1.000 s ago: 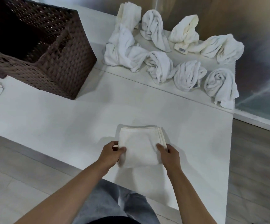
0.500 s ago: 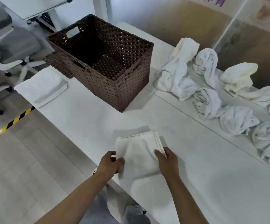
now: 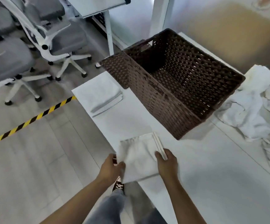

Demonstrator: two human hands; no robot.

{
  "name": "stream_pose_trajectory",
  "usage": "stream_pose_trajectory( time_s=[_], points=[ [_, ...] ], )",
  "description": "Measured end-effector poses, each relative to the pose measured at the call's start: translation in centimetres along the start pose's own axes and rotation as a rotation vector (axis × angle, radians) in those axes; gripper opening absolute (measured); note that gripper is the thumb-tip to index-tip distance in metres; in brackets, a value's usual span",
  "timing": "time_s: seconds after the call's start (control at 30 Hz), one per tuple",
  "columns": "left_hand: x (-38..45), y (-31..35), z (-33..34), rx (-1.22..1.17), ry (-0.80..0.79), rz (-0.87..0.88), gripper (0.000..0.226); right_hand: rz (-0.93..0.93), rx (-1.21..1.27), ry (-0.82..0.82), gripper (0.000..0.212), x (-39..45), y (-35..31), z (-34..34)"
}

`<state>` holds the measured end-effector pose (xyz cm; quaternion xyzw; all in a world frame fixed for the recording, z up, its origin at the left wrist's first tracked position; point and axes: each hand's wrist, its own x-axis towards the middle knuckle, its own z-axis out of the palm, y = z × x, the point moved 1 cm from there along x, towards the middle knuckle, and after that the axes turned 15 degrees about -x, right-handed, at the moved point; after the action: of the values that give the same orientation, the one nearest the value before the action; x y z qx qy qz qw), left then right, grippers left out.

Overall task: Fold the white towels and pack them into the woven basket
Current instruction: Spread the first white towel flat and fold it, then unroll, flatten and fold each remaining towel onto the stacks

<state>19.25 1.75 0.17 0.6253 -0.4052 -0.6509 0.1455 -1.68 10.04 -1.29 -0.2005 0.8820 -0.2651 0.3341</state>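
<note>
A folded white towel (image 3: 139,156) is held over the near left edge of the white table (image 3: 211,175). My left hand (image 3: 111,167) grips its left edge and my right hand (image 3: 167,162) grips its right edge, thumbs on top. The dark brown woven basket (image 3: 160,101) stands just beyond it, with nothing visible inside. A small stack of folded white towels (image 3: 98,92) lies at the table's left corner beside the basket. Several crumpled white towels (image 3: 250,107) are heaped on the right side of the table.
Grey office chairs (image 3: 18,50) on white wheeled bases stand on the floor at the left. A yellow and black striped tape (image 3: 29,122) runs across the floor. A white desk leg (image 3: 108,29) rises behind the basket.
My view has swung left, bringing the basket and the folded stack to the centre. Both hands have carried the folded towel toward the table's left edge, nearer the basket.
</note>
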Motion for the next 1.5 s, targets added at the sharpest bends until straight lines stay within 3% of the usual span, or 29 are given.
stream_pose_trajectory(
  time_s=[0.17, 0.3, 0.57, 0.67, 0.77, 0.87, 0.97, 1.2, 1.5],
  points=[
    [3.7, 0.8, -3.3, -0.003, 0.057, -0.013, 0.018, -0.015, -0.111, -0.038, 0.042, 2.7, -3.2, 4.2],
    [7.2, 2.7, -4.2, -0.038, 0.110, -0.006, 0.018, -0.133, -0.213, -0.033, 0.037, 7.0, -7.1, 5.8],
    [13.0, 5.1, -3.8, -0.074, 0.272, 0.084, 0.048, -0.286, -0.320, -0.043, 0.039, 14.9, -11.9, 10.0],
    [13.0, 5.5, -3.7, 0.026, 0.292, 0.122, 0.072, -0.385, -0.440, 0.095, 0.038, 15.0, -12.6, 10.6],
    [12.4, 5.0, -3.7, 0.425, 0.333, 0.404, 0.083, -0.588, -0.579, 0.303, 0.049, 13.2, -12.6, 10.1],
    [12.5, 3.6, -3.4, 0.888, 0.231, 0.729, 0.058, -0.778, -0.616, 0.308, 0.042, 11.3, -11.0, 10.0],
    [12.5, 1.8, -3.0, 1.057, 0.066, 0.725, 0.058, -0.789, -0.698, 0.235, 0.042, 9.6, -8.3, 10.0],
    [12.9, 2.4, -2.9, 1.099, 0.052, 0.649, 0.064, -0.772, -0.778, 0.106, 0.054, 9.6, -7.8, 10.1],
    [9.7, 7.5, -1.9, 1.072, -0.005, 0.832, 0.058, -0.701, -0.704, 0.177, 0.056, 6.3, -10.4, 6.9]
  ],
)
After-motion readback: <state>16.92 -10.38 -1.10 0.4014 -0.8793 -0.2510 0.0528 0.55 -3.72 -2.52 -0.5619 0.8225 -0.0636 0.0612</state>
